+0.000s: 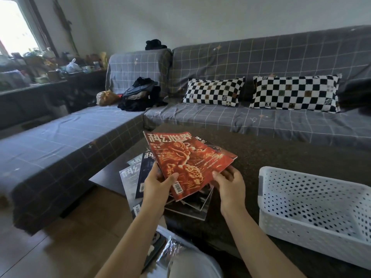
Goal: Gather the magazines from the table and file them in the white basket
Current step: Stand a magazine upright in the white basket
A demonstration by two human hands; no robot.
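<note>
Both hands are lifting a red-covered magazine over the dark surface.

The left hand is clamping its near corner, thumb on the cover, fingers hidden beneath; the right hand is gripping the near-right edge, its fingers partly hidden underneath. More magazines are lying below the left fingers, mostly covered. The white basket is sitting right of the right fingers, cut off by the frame.

The red magazine is shiny paper. The white basket is smooth plastic with holes. The sofa is soft cloth.
</note>
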